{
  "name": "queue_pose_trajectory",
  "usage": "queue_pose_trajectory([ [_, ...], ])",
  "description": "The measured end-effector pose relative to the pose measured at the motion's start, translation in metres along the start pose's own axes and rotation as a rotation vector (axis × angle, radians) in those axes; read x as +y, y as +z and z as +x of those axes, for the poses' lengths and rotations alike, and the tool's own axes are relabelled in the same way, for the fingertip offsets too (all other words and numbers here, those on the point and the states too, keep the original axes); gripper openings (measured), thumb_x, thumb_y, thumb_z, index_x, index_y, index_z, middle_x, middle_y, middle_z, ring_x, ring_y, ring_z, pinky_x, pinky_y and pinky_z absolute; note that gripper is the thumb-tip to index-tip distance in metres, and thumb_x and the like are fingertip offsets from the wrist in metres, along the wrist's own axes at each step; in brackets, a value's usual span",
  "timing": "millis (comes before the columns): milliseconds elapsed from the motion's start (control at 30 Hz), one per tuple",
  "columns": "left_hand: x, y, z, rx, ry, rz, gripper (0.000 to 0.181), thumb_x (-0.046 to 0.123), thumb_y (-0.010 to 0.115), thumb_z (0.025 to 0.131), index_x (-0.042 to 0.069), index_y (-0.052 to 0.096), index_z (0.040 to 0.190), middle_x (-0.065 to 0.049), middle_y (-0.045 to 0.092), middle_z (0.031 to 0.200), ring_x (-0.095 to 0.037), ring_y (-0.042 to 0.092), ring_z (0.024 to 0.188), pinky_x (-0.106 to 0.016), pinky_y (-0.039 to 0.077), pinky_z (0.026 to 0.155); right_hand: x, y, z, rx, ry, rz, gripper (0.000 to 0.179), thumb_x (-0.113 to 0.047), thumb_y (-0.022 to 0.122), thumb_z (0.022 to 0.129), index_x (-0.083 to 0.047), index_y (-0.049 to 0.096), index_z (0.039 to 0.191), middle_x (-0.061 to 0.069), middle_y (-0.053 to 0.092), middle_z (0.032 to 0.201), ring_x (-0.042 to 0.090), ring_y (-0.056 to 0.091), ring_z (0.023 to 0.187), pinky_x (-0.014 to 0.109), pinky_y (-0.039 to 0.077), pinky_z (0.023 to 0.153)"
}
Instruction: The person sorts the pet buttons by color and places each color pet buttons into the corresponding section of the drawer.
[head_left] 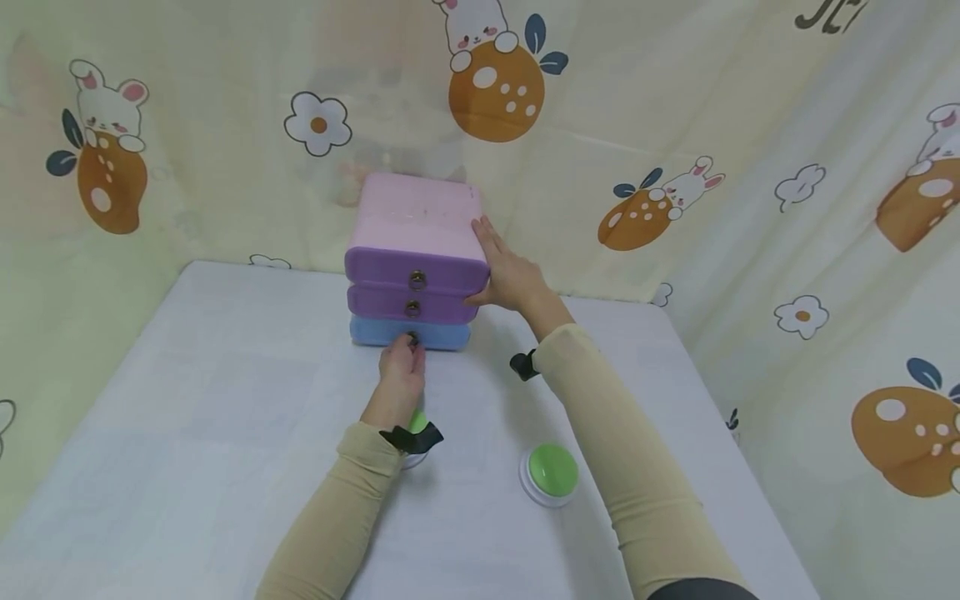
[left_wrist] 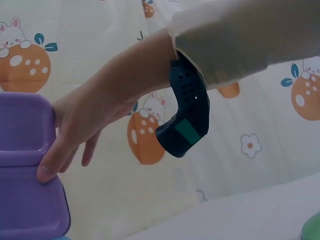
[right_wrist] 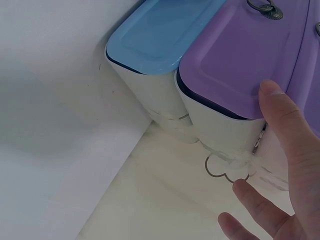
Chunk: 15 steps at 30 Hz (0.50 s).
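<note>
A small drawer unit with a pink top (head_left: 420,217) stands at the table's back. It has two purple drawer fronts (head_left: 375,267) above a blue drawer front (head_left: 367,331), each with a dark metal ring pull. My left hand (head_left: 402,371) pinches the blue drawer's ring pull (head_left: 412,337), its fingertips partly covering it. On the unit's right side rests my right hand (head_left: 513,271). Seen from the right wrist, its thumb (right_wrist: 280,107) presses on a purple front (right_wrist: 225,65) while the other fingers extend beside the unit. The left wrist view shows only the right hand (left_wrist: 80,120).
A green push button (head_left: 553,470) on a white base sits on the white table (head_left: 187,400) near my right forearm. Another green button (head_left: 417,422) is mostly hidden under my left wrist. A patterned curtain (head_left: 247,167) hangs right behind the drawer unit.
</note>
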<state>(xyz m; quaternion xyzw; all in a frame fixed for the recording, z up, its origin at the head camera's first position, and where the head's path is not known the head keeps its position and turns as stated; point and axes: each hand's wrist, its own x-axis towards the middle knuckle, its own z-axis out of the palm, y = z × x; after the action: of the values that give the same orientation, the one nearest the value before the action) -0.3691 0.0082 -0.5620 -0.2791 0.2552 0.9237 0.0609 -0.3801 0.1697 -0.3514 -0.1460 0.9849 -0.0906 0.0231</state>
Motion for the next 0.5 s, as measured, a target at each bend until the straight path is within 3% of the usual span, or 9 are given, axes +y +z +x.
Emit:
queue_pose_trajectory([
  [100, 0.009, 0.013, -0.030, 0.026, -0.001, 0.037, 0.041, 0.007, 0.054, 0.092, 0.000, 0.044, 0.131, -0.014, 0.044, 0.130, -0.021, 0.045, 0.123, -0.024, 0.044, 0.103, 0.000, 0.000, 0.000, 0.002, 0.003, 0.005, 0.129, -0.047, 0.083, 0.066, -0.034, -0.014, 0.150, -0.015, -0.017, 0.158, 0.037, 0.053, 0.121, 0.054, 0.048, 0.093],
  [167, 0.019, 0.028, -0.062, 0.067, -0.023, 0.050, 0.044, 0.006, 0.047, 0.095, -0.002, 0.038, 0.137, -0.013, 0.040, 0.137, -0.021, 0.040, 0.130, -0.025, 0.039, 0.109, 0.001, -0.001, 0.000, 0.003, 0.005, 0.007, 0.130, -0.047, 0.083, 0.066, -0.035, -0.015, 0.150, -0.016, -0.017, 0.157, 0.037, 0.054, 0.120, 0.054, 0.048, 0.092],
  [267, 0.029, 0.038, -0.088, 0.102, -0.028, 0.046, 0.046, 0.005, 0.042, 0.096, -0.006, 0.033, 0.140, -0.016, 0.036, 0.143, -0.022, 0.038, 0.134, -0.026, 0.036, 0.111, 0.001, -0.001, 0.000, 0.004, -0.002, 0.010, 0.130, -0.047, 0.083, 0.066, -0.035, -0.015, 0.150, -0.017, -0.018, 0.157, 0.037, 0.053, 0.121, 0.054, 0.048, 0.092],
  [333, 0.032, 0.038, -0.095, 0.103, -0.032, 0.027, 0.048, 0.005, 0.043, 0.096, -0.006, 0.031, 0.141, -0.017, 0.034, 0.146, -0.022, 0.037, 0.136, -0.026, 0.036, 0.111, 0.001, -0.001, 0.000, 0.004, -0.004, 0.013, 0.130, -0.048, 0.083, 0.067, -0.036, -0.016, 0.150, -0.017, -0.019, 0.156, 0.036, 0.053, 0.122, 0.054, 0.048, 0.092],
  [400, 0.031, 0.036, -0.093, 0.115, -0.025, 0.006, 0.050, 0.005, 0.045, 0.096, -0.006, 0.030, 0.142, -0.017, 0.032, 0.148, -0.022, 0.037, 0.136, -0.025, 0.037, 0.110, 0.000, -0.001, 0.000, 0.000, -0.002, 0.017, 0.130, -0.047, 0.083, 0.067, -0.036, -0.016, 0.149, -0.017, -0.019, 0.156, 0.036, 0.052, 0.123, 0.054, 0.047, 0.093],
  [467, 0.028, 0.030, -0.083, 0.101, -0.014, -0.025, 0.047, 0.004, 0.047, 0.095, -0.007, 0.034, 0.140, -0.018, 0.036, 0.145, -0.023, 0.040, 0.133, -0.025, 0.038, 0.109, 0.000, -0.001, 0.000, -0.005, -0.001, 0.022, 0.130, -0.047, 0.083, 0.067, -0.036, -0.016, 0.150, -0.017, -0.019, 0.157, 0.037, 0.051, 0.124, 0.055, 0.047, 0.094],
  [500, 0.022, 0.022, -0.065, 0.087, -0.001, -0.048, 0.043, 0.004, 0.050, 0.094, -0.008, 0.040, 0.134, -0.019, 0.043, 0.138, -0.023, 0.046, 0.128, -0.025, 0.042, 0.106, 0.000, -0.001, 0.000, -0.006, -0.001, 0.021, 0.130, -0.047, 0.083, 0.067, -0.035, -0.016, 0.150, -0.017, -0.019, 0.157, 0.037, 0.051, 0.124, 0.055, 0.046, 0.094],
])
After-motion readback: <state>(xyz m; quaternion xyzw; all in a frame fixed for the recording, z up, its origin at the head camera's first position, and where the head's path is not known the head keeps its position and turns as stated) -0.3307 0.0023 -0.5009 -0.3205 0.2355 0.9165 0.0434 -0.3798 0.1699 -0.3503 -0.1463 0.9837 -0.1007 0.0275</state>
